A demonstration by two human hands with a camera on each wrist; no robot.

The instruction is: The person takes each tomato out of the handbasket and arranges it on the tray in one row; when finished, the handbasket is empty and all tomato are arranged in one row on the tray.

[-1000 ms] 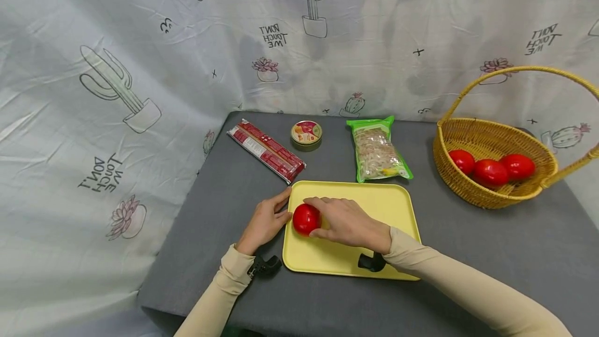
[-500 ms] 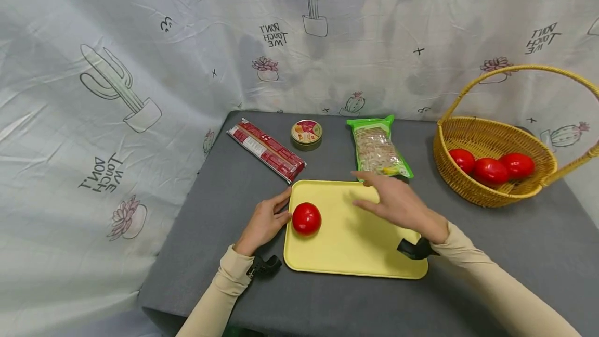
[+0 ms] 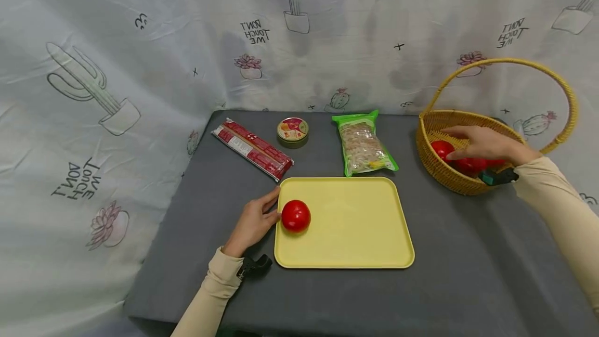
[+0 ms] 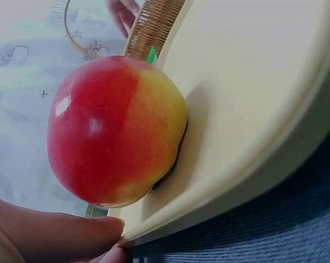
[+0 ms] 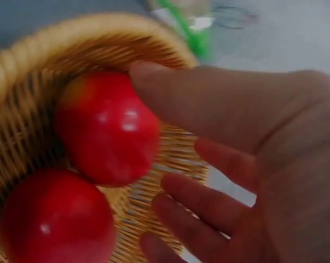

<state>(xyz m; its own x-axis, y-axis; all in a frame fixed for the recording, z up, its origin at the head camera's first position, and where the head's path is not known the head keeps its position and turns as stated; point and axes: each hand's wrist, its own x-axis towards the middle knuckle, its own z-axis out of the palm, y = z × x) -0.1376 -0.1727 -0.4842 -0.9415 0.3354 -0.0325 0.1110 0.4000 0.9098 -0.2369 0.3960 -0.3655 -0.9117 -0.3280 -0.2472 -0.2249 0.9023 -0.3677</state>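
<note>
A red apple [image 3: 296, 216] rests near the left edge of a yellow tray [image 3: 348, 228]; the left wrist view shows a yellow patch on the apple [image 4: 118, 131]. My left hand [image 3: 250, 222] pinches the tray's left rim, thumb on top and a finger underneath. At the right, my right hand [image 3: 489, 144] reaches into a wicker basket [image 3: 435, 170] with fingers spread. In the right wrist view its thumb is right at one red apple [image 5: 107, 131], with the other fingers apart beyond it. A second apple [image 5: 55, 219] lies beside that one; the hand partly covers the basket's apples in the head view.
Behind the tray lie a red packet [image 3: 252, 148], a round tin [image 3: 292, 131] and a green-edged bag of sliced food [image 3: 365, 144]. The basket's tall handle [image 3: 568, 103] arches over the right wrist. A printed curtain [image 3: 327, 40] hangs behind the grey table [image 3: 337, 295].
My right hand has left the apple on the tray and moved right, over the tray, into the basket. My left hand stays at the tray's rim. The head view has shifted slightly right.
</note>
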